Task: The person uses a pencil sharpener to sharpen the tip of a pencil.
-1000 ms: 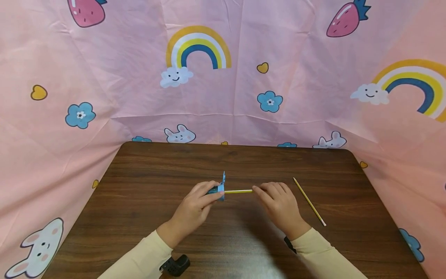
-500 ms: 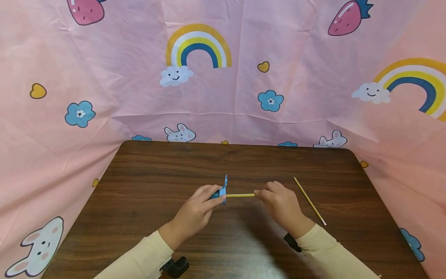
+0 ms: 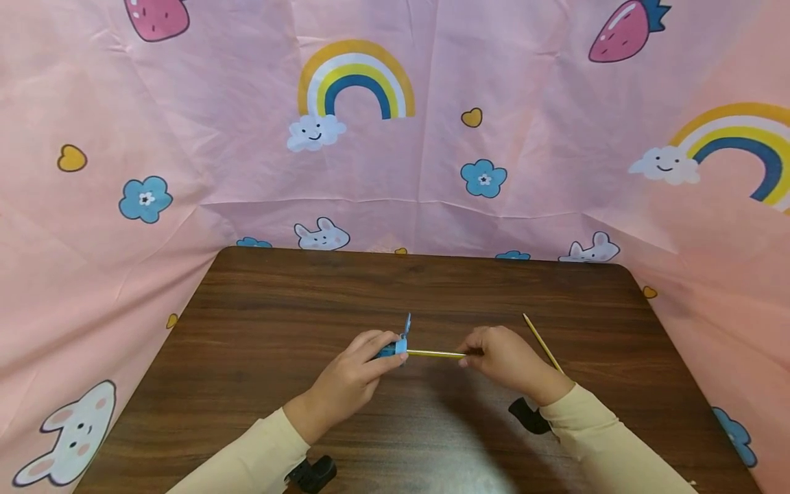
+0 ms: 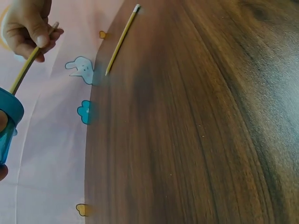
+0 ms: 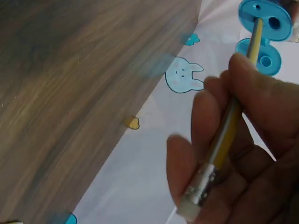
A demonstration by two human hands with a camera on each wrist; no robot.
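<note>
Along the near side of the counter (image 3: 271, 288), two cream sleeves (image 3: 249, 456) reach in, a black device (image 3: 313, 473) at the left wrist and another black device (image 3: 529, 416) at the right. Left hand (image 3: 345, 374): fingers and thumb curled round a blue sharpener (image 3: 401, 346), held above the counter near its middle; hinged lid (image 3: 408, 324) raised. Right hand (image 3: 509, 360): thumb and fingers pinching a yellow pencil (image 3: 435, 354), roughly level between the hands. Pencil's far end meets the holed face of the sharpener; depth of insertion cannot be told. Metal band and pale eraser (image 5: 190, 207) at the other end, seen in the right wrist view. Beyond the right wrist, a second pencil (image 3: 542, 341) lies aslant, point away, its eraser end hidden from the head view. Behind the counter: pink cloth (image 3: 247, 123) printed with rainbows, rabbits, flowers and strawberries.
</note>
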